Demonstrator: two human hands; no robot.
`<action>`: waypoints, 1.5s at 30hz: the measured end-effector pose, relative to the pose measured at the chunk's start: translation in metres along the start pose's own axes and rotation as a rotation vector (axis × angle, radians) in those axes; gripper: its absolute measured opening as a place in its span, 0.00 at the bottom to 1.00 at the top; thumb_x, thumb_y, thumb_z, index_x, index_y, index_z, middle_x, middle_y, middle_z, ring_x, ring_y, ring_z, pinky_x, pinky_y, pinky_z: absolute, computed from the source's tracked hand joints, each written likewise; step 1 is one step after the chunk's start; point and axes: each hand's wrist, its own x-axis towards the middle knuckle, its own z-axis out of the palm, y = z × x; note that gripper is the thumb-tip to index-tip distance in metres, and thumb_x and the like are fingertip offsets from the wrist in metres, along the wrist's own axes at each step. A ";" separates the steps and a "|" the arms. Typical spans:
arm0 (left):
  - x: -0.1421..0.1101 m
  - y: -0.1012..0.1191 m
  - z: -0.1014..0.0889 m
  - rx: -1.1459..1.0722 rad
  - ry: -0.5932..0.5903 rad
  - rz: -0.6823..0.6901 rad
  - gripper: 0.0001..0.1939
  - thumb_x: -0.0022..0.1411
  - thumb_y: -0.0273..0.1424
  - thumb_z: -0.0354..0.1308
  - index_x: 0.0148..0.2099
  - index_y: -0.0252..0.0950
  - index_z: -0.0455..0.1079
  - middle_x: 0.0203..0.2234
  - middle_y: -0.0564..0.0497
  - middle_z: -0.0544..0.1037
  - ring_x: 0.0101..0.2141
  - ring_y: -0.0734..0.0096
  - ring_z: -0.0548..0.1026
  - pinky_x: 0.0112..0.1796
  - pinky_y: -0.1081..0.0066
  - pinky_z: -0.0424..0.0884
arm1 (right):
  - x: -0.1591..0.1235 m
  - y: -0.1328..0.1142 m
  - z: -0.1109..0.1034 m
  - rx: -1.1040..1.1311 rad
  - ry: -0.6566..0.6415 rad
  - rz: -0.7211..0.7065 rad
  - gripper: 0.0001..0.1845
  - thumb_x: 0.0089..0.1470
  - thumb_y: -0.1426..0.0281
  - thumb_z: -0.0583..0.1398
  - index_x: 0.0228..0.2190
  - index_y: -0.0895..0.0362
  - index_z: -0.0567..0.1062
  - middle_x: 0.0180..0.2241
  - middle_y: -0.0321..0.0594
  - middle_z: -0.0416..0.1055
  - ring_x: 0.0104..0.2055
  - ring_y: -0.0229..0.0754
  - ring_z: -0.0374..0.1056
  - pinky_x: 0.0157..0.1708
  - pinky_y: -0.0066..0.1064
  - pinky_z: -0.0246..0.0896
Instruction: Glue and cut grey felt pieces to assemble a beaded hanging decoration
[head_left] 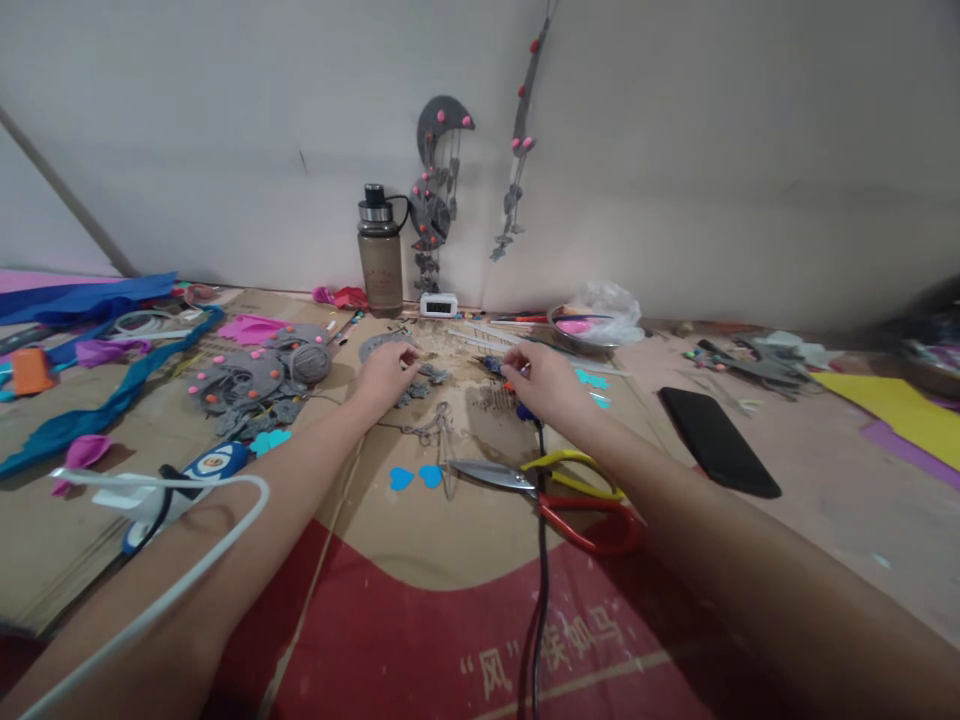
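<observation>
My left hand (388, 378) is closed, thumb and fingers pinched together above the cardboard. Whatever it pinches is too small to make out. Small grey felt pieces (431, 376) lie just beside it. Across from it, my right hand (541, 378) is also closed in a pinch, its contents unclear. A blue-and-orange tool (525, 410) with a black cord (541, 580) sits under that hand, partly hidden. Grey yarn strings (431, 430) lie between the hands. Nearer to me are two blue heart cut-outs (415, 478) and large scissors (495, 474) with one yellow and one red handle.
Grey felt with pompoms (236, 378) and a yarn ball (309, 360) lie left. A bottle (382, 265), a small clock (438, 305) and a bowl (592, 335) stand along the wall, where felt hangings (442, 125) hang. A black phone (718, 440) lies right; a white cable (187, 580) crosses my left forearm.
</observation>
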 end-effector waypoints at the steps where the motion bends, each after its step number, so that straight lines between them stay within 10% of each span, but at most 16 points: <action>1: 0.000 0.001 -0.001 0.002 0.012 0.024 0.07 0.55 0.29 0.57 0.37 0.34 0.73 0.33 0.47 0.77 0.36 0.65 0.73 0.40 0.66 0.67 | -0.002 -0.001 0.004 -0.012 -0.014 -0.063 0.08 0.52 0.71 0.56 0.35 0.59 0.73 0.34 0.42 0.71 0.36 0.40 0.65 0.37 0.31 0.58; 8: 0.000 0.001 -0.001 0.024 -0.031 0.085 0.12 0.54 0.28 0.57 0.42 0.33 0.73 0.39 0.44 0.77 0.41 0.62 0.72 0.45 0.64 0.66 | 0.002 -0.027 0.050 -0.178 -0.135 -0.509 0.19 0.57 0.70 0.53 0.50 0.60 0.69 0.53 0.50 0.64 0.56 0.48 0.56 0.56 0.42 0.49; 15: 0.001 0.000 -0.001 0.080 -0.185 0.072 0.27 0.57 0.28 0.53 0.60 0.44 0.62 0.53 0.46 0.70 0.54 0.53 0.62 0.53 0.50 0.56 | 0.002 -0.022 0.066 -0.272 -0.182 -0.587 0.21 0.62 0.65 0.49 0.51 0.64 0.68 0.53 0.52 0.65 0.55 0.48 0.59 0.54 0.44 0.50; 29: 0.013 -0.017 0.002 0.024 -0.207 0.146 0.23 0.57 0.31 0.57 0.56 0.43 0.67 0.45 0.48 0.76 0.51 0.58 0.66 0.53 0.55 0.58 | 0.000 -0.024 0.063 -0.275 -0.200 -0.592 0.20 0.61 0.65 0.49 0.49 0.64 0.70 0.51 0.53 0.67 0.51 0.50 0.62 0.52 0.45 0.52; 38: 0.016 -0.022 0.004 -0.080 -0.221 0.236 0.22 0.57 0.31 0.55 0.54 0.38 0.68 0.45 0.48 0.77 0.46 0.64 0.72 0.50 0.63 0.64 | 0.005 -0.030 0.031 0.010 0.077 -0.400 0.17 0.59 0.67 0.51 0.47 0.59 0.70 0.48 0.48 0.67 0.49 0.46 0.61 0.50 0.37 0.55; 45: 0.015 -0.023 0.006 -0.045 -0.157 0.225 0.20 0.55 0.32 0.58 0.51 0.38 0.70 0.47 0.46 0.75 0.48 0.61 0.70 0.52 0.59 0.62 | 0.002 -0.004 -0.015 -0.242 -0.012 0.001 0.16 0.59 0.60 0.50 0.32 0.58 0.70 0.33 0.48 0.72 0.36 0.46 0.67 0.34 0.34 0.57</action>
